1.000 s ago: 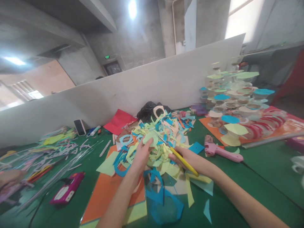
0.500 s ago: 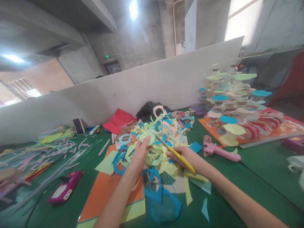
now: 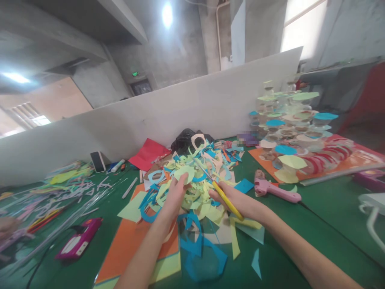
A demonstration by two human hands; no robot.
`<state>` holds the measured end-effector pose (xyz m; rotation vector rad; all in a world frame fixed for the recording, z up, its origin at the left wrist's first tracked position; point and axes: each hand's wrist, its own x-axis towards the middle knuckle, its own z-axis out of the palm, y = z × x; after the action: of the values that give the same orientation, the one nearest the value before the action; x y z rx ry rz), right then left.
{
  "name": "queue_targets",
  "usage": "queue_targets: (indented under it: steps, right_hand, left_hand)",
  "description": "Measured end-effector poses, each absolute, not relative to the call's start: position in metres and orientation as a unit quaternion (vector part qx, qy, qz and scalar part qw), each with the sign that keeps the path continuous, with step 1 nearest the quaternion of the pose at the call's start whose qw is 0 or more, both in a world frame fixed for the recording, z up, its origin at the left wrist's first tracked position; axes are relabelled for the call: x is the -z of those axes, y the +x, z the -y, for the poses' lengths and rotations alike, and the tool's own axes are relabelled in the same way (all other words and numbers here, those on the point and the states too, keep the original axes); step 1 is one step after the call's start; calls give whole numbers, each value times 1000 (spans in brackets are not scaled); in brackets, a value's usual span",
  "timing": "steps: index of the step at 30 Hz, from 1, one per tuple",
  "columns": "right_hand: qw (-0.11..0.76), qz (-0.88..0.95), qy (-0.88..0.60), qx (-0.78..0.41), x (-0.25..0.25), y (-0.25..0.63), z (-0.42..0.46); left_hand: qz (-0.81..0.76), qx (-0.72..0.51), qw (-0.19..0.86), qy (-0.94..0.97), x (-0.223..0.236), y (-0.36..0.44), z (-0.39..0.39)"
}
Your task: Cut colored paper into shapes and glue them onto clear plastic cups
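Above a heap of paper scraps (image 3: 207, 198), my left hand (image 3: 177, 190) pinches a pale green piece of paper (image 3: 184, 173) with a rounded outline. My right hand (image 3: 233, 198) is closed around the yellow handles of a pair of scissors (image 3: 224, 196). The metal blades point up and left toward the paper, a little to its right. Whether the blades touch the paper I cannot tell. Blue paper offcuts (image 3: 210, 257) with curved cut-outs lie below my hands, near orange sheets (image 3: 132, 241).
A pink glue gun (image 3: 275, 190) with a cord lies at right, before stacked clear cups with paper discs (image 3: 285, 150). At left are a magenta device (image 3: 80, 239), a phone (image 3: 98, 161) and paper strips (image 3: 69, 174). A black bag (image 3: 189, 140) sits by the white partition (image 3: 135, 120).
The green paper has turned in my left hand and shows a rounder outline. The scissors have shifted slightly away to the right of it. The whole view has moved a little.
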<state>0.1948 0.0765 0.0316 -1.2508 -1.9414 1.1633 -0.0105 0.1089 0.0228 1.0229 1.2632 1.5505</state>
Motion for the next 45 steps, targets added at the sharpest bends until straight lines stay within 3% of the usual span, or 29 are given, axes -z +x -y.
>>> queue_targets:
  steps: [3,7,11,14,18,21,24,28,32,38,45]
  right_hand:
    - [272,722,-513,-376,-29,193,-79]
    - [207,735,-595,-251,-21,190,-84]
    - [182,784,-578,-134,-16,189,-80]
    - [184,803,-550,-136,-15,187,-77]
    - [267,796,-527,-136,-16,186,-82]
    - [379,761,-480,-216,-17,186,-87]
    - [423,737,-442,-287,-20,184,-88]
    - [447,750,-415,-257,-23,185,-84]
    - [457,785,-392,-143,-24,189,-82]
    - [476,812,-336,25,-23,196,-86]
    - [460,823,-307,126,-24,201,-90]
  left_hand:
    - [-510,-626,403,431,-24,-13,-109]
    - [-539,-609,330,480,-27,-17,-108]
    - [-559,-585,266,524,-32,-17,-103]
    - [-574,-554,226,558,-36,-17,-100]
    - [-579,-517,220,591,-39,-13,-94]
    - [-537,-519,226,625,-38,-6,-88]
    - [-505,-511,232,656,-35,0,-85]
    - [-462,-483,263,696,-27,4,-82]
    - [-412,-497,248,723,-23,1,-80]
    - [-346,-458,81,815,-31,-11,-80]
    - [-251,-409,-112,870,-43,-15,-80]
